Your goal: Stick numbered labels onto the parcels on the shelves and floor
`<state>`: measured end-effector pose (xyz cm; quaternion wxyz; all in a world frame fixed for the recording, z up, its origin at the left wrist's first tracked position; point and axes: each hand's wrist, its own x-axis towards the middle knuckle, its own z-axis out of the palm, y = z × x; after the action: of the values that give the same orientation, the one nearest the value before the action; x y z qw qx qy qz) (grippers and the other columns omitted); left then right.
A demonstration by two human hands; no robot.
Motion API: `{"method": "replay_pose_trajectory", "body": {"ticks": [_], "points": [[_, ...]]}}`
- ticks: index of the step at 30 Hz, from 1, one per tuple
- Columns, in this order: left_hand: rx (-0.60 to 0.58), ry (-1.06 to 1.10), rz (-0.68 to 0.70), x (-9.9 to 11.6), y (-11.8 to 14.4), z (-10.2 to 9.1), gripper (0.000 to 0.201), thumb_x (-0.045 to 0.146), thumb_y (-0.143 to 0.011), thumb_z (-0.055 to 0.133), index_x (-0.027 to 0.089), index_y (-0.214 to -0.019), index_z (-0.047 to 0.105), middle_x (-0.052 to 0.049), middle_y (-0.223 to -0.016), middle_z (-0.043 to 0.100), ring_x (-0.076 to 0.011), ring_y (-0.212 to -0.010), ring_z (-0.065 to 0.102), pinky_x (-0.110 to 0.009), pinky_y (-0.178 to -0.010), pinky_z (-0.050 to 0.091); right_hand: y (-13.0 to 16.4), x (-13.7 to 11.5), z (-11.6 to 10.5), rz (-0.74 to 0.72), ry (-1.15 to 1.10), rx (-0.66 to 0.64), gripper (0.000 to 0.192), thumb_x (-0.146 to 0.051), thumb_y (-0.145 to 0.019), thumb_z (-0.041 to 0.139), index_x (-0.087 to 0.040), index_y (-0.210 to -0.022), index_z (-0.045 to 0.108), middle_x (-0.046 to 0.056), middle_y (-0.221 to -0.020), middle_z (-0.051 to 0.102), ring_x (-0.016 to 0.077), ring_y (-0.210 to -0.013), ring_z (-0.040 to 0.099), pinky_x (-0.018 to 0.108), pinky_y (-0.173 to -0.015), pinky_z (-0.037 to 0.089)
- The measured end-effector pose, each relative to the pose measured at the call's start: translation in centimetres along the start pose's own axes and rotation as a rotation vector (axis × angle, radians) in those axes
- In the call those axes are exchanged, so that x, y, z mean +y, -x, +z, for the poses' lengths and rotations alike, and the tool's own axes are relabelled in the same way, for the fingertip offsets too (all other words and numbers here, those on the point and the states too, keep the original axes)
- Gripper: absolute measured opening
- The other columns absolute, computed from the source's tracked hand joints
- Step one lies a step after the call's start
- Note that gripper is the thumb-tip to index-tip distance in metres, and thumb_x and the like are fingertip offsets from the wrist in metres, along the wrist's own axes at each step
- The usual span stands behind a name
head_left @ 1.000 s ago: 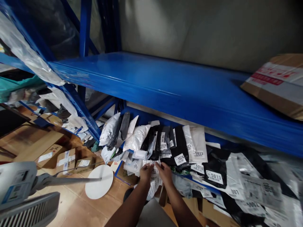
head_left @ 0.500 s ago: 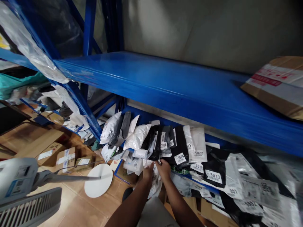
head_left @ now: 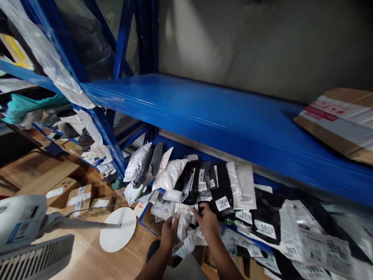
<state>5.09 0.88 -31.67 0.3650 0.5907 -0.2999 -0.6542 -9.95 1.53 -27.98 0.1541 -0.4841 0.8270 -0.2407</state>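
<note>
My left hand (head_left: 169, 232), thumb and fingers apart, is beside a white plastic mailer (head_left: 183, 226) hanging at the front of the lower shelf. My right hand (head_left: 208, 220) reaches in from the other side. Its thumb and forefinger are apart near a small labelled packet (head_left: 190, 207), and some of its fingertips are hidden. Just behind the hands stand a grey mailer marked 5028 (head_left: 203, 177) and a black mailer marked 5024 (head_left: 223, 182). A puffy white mailer (head_left: 174, 175) leans to their left.
Above runs a blue shelf (head_left: 186, 105) with a taped carton (head_left: 339, 120) at its right end. More numbered mailers, such as 5013 (head_left: 264, 223), lie to the right. A white fan (head_left: 25, 217) and several cardboard boxes (head_left: 80, 200) stand at the left, near a white disc (head_left: 118, 229).
My hands were close together at the shelf front and have now moved apart, left hand lower and leftward, right hand rightward. The white mailers between them have shifted. The view has tilted slightly.
</note>
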Motion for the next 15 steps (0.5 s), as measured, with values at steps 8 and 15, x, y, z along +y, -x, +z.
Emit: {"method": "replay_pose_trajectory", "body": {"ticks": [8, 15], "points": [[-0.283, 0.346, -0.085, 3.9, 0.8, 2.2, 0.041, 0.048, -0.049, 0.075, 0.018, -0.073, 0.06, 0.0, -0.056, 0.06, -0.015, -0.053, 0.056, -0.028, -0.057, 0.045, -1.8, -2.8, -1.9, -0.391, -0.108, -0.15, 0.033, -0.01, -0.075, 0.042, -0.023, -0.091, 0.068, 0.005, -0.108, 0.067, 0.0191, -0.088, 0.065, 0.03, -0.079, 0.048], [-0.221, 0.323, -0.007, 2.5, -1.3, 5.0, 0.046, 0.051, -0.041, 0.077, 0.014, -0.065, 0.063, -0.002, -0.061, 0.062, -0.0146, -0.06, 0.056, -0.028, -0.064, 0.044, -2.5, -2.1, -1.8, -0.418, -0.224, -0.143, 0.019, -0.027, -0.08, 0.05, -0.019, -0.085, 0.067, 0.008, -0.096, 0.068, 0.0192, -0.09, 0.063, 0.031, -0.083, 0.049]]}}
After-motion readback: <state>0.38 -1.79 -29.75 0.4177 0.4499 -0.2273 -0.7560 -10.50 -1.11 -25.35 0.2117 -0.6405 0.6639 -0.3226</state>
